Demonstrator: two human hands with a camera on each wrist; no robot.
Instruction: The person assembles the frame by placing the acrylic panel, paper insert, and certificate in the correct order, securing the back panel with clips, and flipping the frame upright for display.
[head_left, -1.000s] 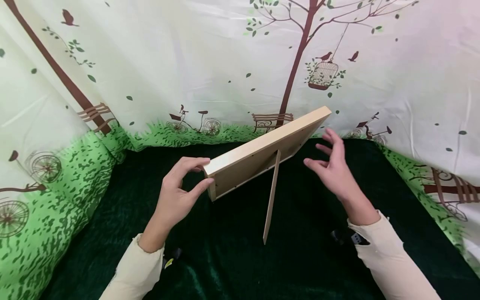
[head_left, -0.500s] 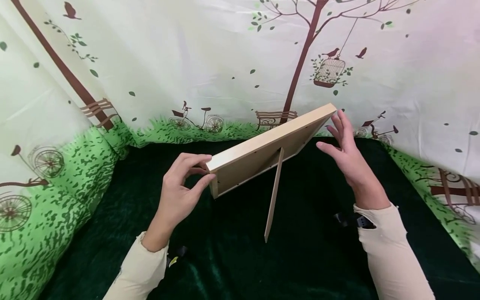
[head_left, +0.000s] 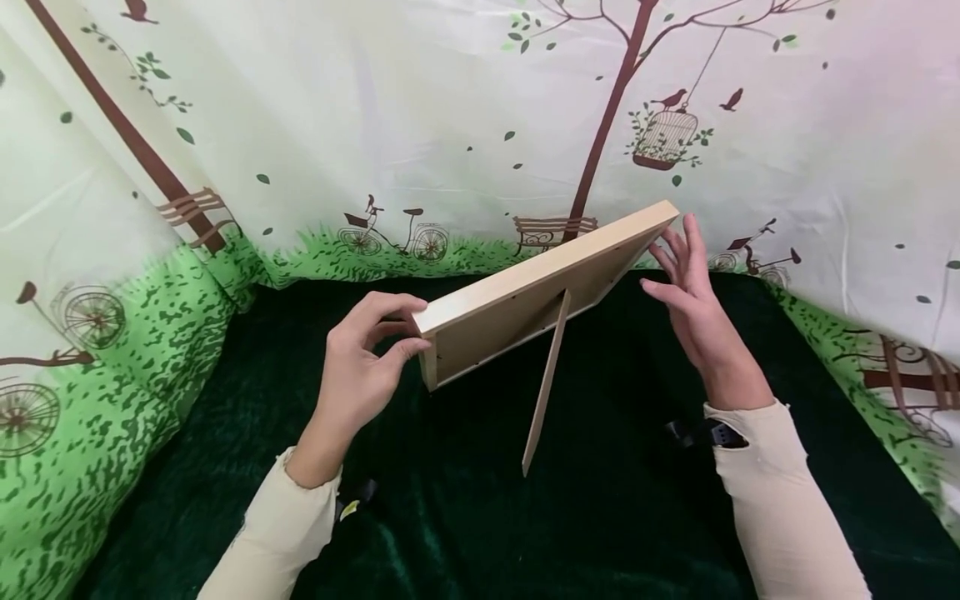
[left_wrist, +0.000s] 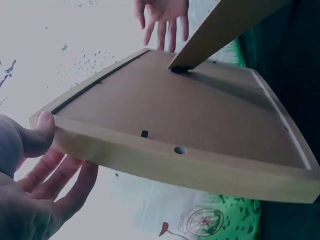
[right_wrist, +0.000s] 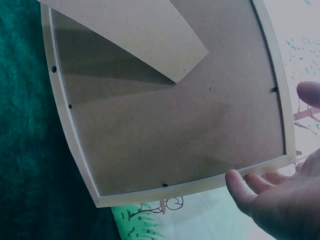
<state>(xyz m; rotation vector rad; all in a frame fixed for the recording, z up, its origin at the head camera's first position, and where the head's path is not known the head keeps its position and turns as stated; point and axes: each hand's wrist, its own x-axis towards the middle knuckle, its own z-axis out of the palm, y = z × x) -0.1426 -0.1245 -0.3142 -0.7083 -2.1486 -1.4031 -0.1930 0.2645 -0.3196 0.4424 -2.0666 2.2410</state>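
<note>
A wooden picture frame stands tilted on the dark green cloth, its back towards me. Behind it a flat easel leg is swung out and reaches down to the cloth. My left hand pinches the frame's upper left corner, thumb on the back side and fingers beyond the edge; the left wrist view shows this thumb over the rim. At the opposite side edge is my right hand, its fingers extended and fingertips right at the frame's rim. The front of the frame is hidden.
Dark green velvety cloth covers the table. A white curtain printed with trees, benches and bicycles hangs behind and at both sides. Small metal tabs and a round hole show on the frame's back.
My right hand has moved up and inward, from apart from the frame to its right edge. My left hand keeps its grip on the corner. The frame's pose looks nearly the same.
</note>
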